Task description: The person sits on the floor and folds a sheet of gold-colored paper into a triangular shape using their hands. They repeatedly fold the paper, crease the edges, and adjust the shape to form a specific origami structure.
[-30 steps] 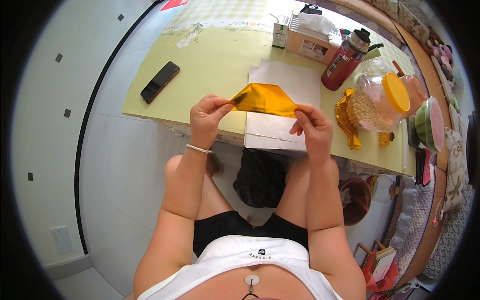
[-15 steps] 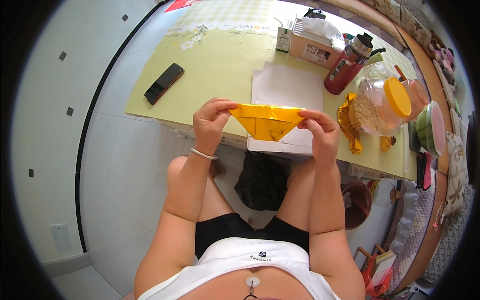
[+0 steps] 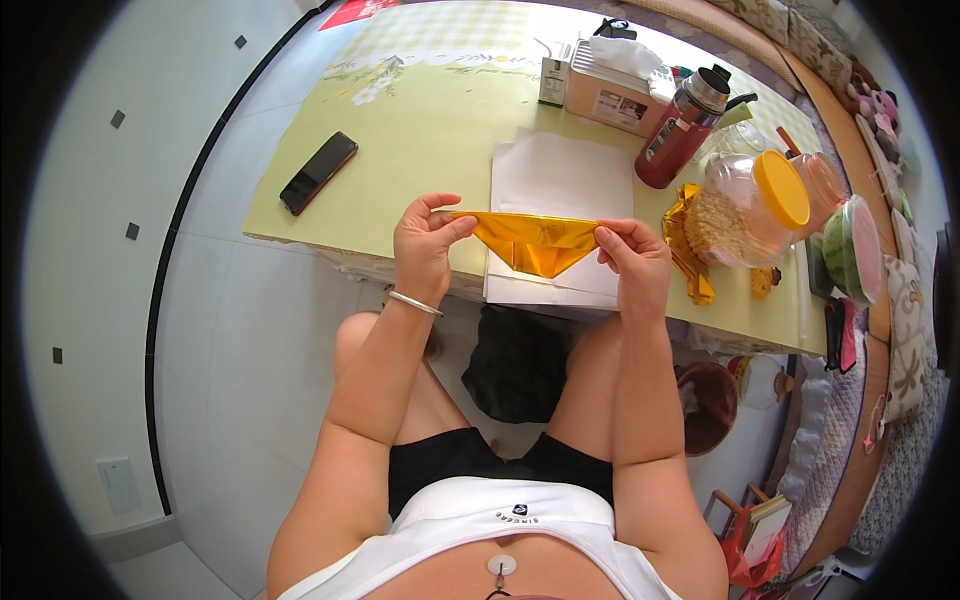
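Gold foil (image 3: 535,246) shifted, lower end narrower than before; shiny, creased

L hand (image 3: 424,248), R hand (image 3: 640,262) fwd, fingers (image 3: 608,238) pinching

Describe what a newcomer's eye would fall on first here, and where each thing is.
The shiny gold foil probably comes first, held between the left hand and right hand, over white paper near the edge of the table. Next may come the clear jar with its yellow lid, on the table's right side, and the red flask beyond it.
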The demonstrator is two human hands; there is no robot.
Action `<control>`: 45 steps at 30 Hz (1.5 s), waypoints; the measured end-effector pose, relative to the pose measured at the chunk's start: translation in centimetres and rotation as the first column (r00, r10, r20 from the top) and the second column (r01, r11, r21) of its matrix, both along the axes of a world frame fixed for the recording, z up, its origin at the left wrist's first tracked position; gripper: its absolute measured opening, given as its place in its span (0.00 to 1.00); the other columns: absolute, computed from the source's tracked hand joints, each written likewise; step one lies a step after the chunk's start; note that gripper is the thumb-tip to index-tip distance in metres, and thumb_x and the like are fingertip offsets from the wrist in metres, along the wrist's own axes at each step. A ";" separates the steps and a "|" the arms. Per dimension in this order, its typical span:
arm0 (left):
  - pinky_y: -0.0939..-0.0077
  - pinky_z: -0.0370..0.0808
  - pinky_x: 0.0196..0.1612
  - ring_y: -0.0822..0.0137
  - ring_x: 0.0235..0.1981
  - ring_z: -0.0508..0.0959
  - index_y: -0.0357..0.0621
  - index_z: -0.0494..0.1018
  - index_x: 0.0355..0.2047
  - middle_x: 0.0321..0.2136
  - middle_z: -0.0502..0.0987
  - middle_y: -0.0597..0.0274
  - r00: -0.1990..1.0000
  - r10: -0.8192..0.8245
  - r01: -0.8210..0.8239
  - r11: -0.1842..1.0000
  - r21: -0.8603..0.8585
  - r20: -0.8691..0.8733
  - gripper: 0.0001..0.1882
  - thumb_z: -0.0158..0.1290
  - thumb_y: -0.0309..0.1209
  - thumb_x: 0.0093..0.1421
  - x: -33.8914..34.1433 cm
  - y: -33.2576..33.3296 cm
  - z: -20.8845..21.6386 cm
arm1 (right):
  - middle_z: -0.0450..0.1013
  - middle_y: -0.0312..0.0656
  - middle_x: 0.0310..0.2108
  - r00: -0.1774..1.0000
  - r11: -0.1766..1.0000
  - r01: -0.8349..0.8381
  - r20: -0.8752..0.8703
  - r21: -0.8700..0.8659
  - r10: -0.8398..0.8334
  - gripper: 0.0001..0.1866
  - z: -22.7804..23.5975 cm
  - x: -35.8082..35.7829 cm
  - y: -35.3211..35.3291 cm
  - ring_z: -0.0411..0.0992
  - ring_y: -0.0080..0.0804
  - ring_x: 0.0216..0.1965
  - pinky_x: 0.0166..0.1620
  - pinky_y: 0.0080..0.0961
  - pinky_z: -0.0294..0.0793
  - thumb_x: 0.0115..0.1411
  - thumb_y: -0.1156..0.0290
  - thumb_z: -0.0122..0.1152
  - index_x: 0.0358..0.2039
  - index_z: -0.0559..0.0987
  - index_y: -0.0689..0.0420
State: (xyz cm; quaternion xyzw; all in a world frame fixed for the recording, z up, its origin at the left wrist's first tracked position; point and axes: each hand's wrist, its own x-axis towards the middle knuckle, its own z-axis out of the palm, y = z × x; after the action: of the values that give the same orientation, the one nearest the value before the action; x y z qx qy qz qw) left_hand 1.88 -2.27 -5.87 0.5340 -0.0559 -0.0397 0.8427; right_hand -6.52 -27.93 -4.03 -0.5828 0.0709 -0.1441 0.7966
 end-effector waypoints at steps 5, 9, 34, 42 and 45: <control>0.78 0.80 0.40 0.70 0.32 0.82 0.35 0.74 0.44 0.31 0.83 0.56 0.995 -0.035 0.032 0.999 -0.027 -0.099 0.14 0.60 0.14 0.58 0.3 -0.4 0.4 | 0.79 0.36 0.29 0.998 0.998 0.069 -0.009 -0.005 -0.069 0.05 0.5 0.1 0.1 0.74 0.17 0.26 0.28 0.12 0.66 0.61 0.78 0.66 0.37 0.83 0.62; 0.78 0.79 0.38 0.70 0.30 0.81 0.35 0.74 0.42 0.30 0.82 0.56 0.999 0.008 -0.009 1.000 -0.019 -0.038 0.13 0.61 0.14 0.56 0.5 -0.4 0.1 | 0.79 0.36 0.28 0.999 1.000 0.018 -0.032 -0.022 -0.018 0.03 -0.2 0.1 -0.4 0.75 0.18 0.25 0.26 0.12 0.63 0.61 0.78 0.67 0.36 0.83 0.62; 0.86 0.67 0.28 0.79 0.25 0.73 0.38 0.76 0.41 0.28 0.79 0.66 0.983 0.185 -0.181 0.947 0.264 0.009 0.11 0.63 0.20 0.57 2.7 0.9 -0.6 | 0.80 0.41 0.31 0.980 0.986 -0.093 -0.187 -0.141 0.066 0.09 -1.9 1.5 2.4 0.79 0.23 0.28 0.29 0.16 0.77 0.62 0.77 0.62 0.42 0.79 0.65; 0.84 0.72 0.31 0.76 0.30 0.78 0.36 0.77 0.45 0.33 0.82 0.63 0.996 0.038 -0.030 0.996 0.090 -0.086 0.13 0.61 0.22 0.60 2.8 -0.1 -0.8 | 0.79 0.41 0.29 0.979 0.997 -0.045 -0.200 -0.057 0.033 0.06 0.1 0.6 1.3 0.79 0.24 0.27 0.29 0.17 0.79 0.61 0.78 0.62 0.38 0.78 0.66; 0.82 0.76 0.34 0.72 0.35 0.82 0.36 0.77 0.47 0.36 0.83 0.61 0.983 -0.069 0.069 0.998 -0.005 -0.168 0.12 0.58 0.24 0.63 1.7 -1.5 -0.2 | 0.79 0.42 0.29 0.984 0.999 0.020 -0.177 -0.029 -0.024 0.06 1.1 -0.2 0.7 0.80 0.25 0.27 0.30 0.18 0.81 0.62 0.78 0.62 0.39 0.78 0.66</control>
State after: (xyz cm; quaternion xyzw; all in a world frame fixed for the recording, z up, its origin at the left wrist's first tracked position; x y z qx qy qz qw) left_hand 3.62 -3.76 -6.08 0.5268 -0.0034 -0.1138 0.8424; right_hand -6.68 -27.19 -2.91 -0.6032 0.1461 -0.1014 0.7775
